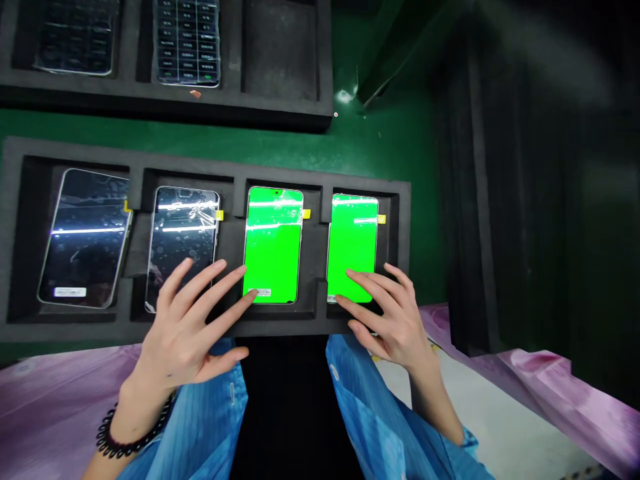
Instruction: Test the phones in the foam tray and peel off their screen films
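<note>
A black foam tray (280, 327) holds phones in separate compartments. Two phones show plain green screens: the middle-right one (274, 247) and the rightmost one (354, 240). The far-left phone (87, 247) and the one beside it (183, 230) have dark screens with glare. My left hand (187, 327) is spread over the tray, its index fingertip at the lower left corner of the middle-right green phone, other fingers over the neighbouring dark phone. My right hand (393, 310) has its fingers apart, with fingertips at the lower part of the rightmost phone. Neither hand grasps anything.
A second foam tray (280, 110) lies at the top left, with a phone showing a grid of buttons (187, 43) and a darker phone (75, 37). Tall dark foam stacks (480, 200) stand at the right. The table surface (380, 147) is green.
</note>
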`<state>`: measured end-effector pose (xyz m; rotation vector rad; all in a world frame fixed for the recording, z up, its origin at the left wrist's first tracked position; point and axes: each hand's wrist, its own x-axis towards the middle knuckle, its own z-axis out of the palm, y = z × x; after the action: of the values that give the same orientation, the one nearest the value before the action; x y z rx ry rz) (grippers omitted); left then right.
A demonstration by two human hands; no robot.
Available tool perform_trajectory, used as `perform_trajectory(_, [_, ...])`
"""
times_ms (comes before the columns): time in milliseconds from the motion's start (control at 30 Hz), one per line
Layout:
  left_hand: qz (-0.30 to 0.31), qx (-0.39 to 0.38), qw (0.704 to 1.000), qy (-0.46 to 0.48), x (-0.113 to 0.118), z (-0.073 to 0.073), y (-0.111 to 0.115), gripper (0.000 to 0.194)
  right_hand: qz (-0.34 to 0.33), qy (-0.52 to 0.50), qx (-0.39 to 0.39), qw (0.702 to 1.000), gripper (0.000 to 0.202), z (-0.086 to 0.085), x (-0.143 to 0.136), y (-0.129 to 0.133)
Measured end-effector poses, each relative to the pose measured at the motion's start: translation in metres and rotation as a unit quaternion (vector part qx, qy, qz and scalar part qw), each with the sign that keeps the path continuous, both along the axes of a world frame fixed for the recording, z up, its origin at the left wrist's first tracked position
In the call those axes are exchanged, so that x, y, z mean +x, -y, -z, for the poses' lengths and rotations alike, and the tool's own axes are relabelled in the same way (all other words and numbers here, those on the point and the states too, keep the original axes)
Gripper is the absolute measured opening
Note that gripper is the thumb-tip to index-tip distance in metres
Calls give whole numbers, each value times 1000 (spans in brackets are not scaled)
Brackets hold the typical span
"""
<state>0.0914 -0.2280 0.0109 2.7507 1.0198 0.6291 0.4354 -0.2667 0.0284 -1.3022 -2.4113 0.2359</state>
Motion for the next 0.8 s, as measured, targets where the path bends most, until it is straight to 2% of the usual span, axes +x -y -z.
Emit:
perform_trajectory(167, [-20,7,999,29,1,-1,0,66,4,-16,8,1000,40,0,-1,-1])
perform_trajectory(333, [-2,4,1000,-4,0,-1,0,62,-7,0,-2,1000,31,0,-1,-2])
perform_trajectory(500, [-24,28,999,28,1,0,1,66,11,-30,8,999,54,2,0,1])
perform_trajectory(633, [-5,13,1000,-7,1,-1,0,65,2,-15,3,1000,37,1,-1,1])
perform_trajectory(700, [3,16,1000,-3,0,-1,0,65,2,-13,2,1000,35,2,-1,1])
perform_trajectory(800, [-15,28,999,23,-1,2,1,67,20,-37,6,999,52,5,1,3])
